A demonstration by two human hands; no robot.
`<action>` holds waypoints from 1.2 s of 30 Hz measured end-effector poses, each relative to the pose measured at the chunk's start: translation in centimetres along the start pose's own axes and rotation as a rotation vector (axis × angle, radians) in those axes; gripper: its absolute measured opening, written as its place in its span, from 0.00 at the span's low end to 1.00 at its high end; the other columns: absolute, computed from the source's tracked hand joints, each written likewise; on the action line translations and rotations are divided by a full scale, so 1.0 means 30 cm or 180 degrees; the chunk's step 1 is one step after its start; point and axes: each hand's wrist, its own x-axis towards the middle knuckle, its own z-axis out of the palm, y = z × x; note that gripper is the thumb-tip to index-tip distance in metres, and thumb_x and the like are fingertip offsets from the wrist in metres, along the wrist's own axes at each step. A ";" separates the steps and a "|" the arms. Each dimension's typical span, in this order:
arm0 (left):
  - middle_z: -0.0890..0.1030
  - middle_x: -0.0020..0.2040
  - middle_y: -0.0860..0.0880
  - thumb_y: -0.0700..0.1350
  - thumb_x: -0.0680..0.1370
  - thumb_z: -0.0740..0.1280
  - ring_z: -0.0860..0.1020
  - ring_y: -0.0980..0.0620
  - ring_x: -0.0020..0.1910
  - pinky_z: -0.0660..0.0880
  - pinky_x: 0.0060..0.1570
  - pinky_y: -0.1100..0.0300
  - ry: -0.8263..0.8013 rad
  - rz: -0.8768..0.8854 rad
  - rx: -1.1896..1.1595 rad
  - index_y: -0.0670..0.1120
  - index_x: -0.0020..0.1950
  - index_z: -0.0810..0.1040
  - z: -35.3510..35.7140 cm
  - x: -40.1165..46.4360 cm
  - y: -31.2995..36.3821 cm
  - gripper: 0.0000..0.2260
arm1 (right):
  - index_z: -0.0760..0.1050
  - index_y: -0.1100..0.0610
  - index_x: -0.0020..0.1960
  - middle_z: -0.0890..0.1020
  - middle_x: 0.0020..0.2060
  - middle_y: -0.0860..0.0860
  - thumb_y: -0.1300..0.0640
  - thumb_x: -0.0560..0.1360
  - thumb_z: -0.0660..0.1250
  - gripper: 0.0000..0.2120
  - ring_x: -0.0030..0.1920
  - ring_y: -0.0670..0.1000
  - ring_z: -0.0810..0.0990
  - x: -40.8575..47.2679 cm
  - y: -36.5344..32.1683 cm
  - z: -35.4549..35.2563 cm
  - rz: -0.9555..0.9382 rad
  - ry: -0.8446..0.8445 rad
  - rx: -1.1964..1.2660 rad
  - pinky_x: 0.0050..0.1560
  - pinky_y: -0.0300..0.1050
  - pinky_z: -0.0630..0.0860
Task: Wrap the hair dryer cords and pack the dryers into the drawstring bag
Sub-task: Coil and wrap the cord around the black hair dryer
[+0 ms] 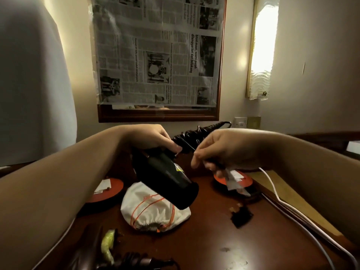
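Left hand (pixel 153 140) grips a black hair dryer (pixel 171 180) above a white drawstring bag (pixel 153 209); right hand (pixel 220 151) pinches its coiled cord (pixel 198 134) just beside.

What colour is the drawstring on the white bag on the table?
Orange; the drawstring loops across the white bag, clearest in the head view.
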 end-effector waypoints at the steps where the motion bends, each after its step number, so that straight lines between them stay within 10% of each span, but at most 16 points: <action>1: 0.85 0.47 0.41 0.60 0.72 0.76 0.82 0.45 0.44 0.76 0.48 0.52 -0.0064 0.0053 -0.0145 0.40 0.51 0.86 -0.007 -0.007 -0.009 0.23 | 0.79 0.67 0.59 0.75 0.32 0.53 0.53 0.85 0.61 0.18 0.32 0.49 0.77 0.006 0.030 0.002 -0.0023 -0.0146 0.0108 0.36 0.43 0.77; 5: 0.81 0.50 0.35 0.60 0.70 0.78 0.77 0.36 0.51 0.71 0.56 0.43 -0.0259 0.0453 -0.0712 0.35 0.53 0.83 0.011 -0.020 -0.039 0.28 | 0.82 0.60 0.50 0.71 0.31 0.55 0.44 0.85 0.57 0.23 0.34 0.56 0.75 0.060 0.151 0.043 -0.0474 -0.0769 0.0536 0.51 0.54 0.75; 12: 0.84 0.44 0.35 0.57 0.69 0.79 0.80 0.36 0.45 0.72 0.55 0.39 -0.1105 0.1001 -0.1311 0.36 0.47 0.84 0.085 -0.023 -0.033 0.24 | 0.78 0.58 0.42 0.82 0.37 0.53 0.52 0.83 0.64 0.15 0.40 0.49 0.81 0.186 0.232 0.118 -0.0710 -0.0929 0.0271 0.49 0.41 0.78; 16: 0.85 0.39 0.37 0.54 0.64 0.83 0.86 0.42 0.37 0.82 0.42 0.55 -0.1781 0.0793 -0.1482 0.29 0.49 0.81 0.141 -0.020 -0.014 0.30 | 0.80 0.65 0.60 0.85 0.53 0.62 0.59 0.84 0.64 0.11 0.50 0.49 0.84 0.198 0.204 0.098 -0.0280 -0.0051 -0.0630 0.45 0.27 0.74; 19: 0.85 0.39 0.42 0.55 0.64 0.82 0.84 0.48 0.37 0.81 0.42 0.57 -0.2067 0.0537 -0.0844 0.32 0.50 0.82 0.184 -0.023 0.013 0.29 | 0.82 0.60 0.43 0.84 0.31 0.48 0.66 0.81 0.65 0.11 0.31 0.44 0.80 0.216 0.143 0.057 -0.0533 0.0573 -0.1239 0.35 0.37 0.74; 22: 0.84 0.36 0.50 0.54 0.67 0.76 0.81 0.54 0.34 0.78 0.39 0.62 -0.2059 0.0201 -0.0271 0.47 0.38 0.85 0.222 -0.024 0.011 0.10 | 0.76 0.56 0.33 0.78 0.30 0.50 0.64 0.77 0.68 0.14 0.31 0.46 0.76 0.213 0.072 0.017 -0.0605 0.0594 -0.1773 0.36 0.43 0.74; 36: 0.86 0.44 0.45 0.58 0.73 0.76 0.83 0.49 0.43 0.78 0.50 0.52 -0.0878 -0.0332 0.0372 0.46 0.47 0.88 0.170 0.023 -0.081 0.15 | 0.83 0.55 0.56 0.86 0.46 0.52 0.53 0.81 0.68 0.09 0.43 0.49 0.84 -0.001 -0.050 0.040 -0.0085 -0.0092 -0.1974 0.46 0.42 0.80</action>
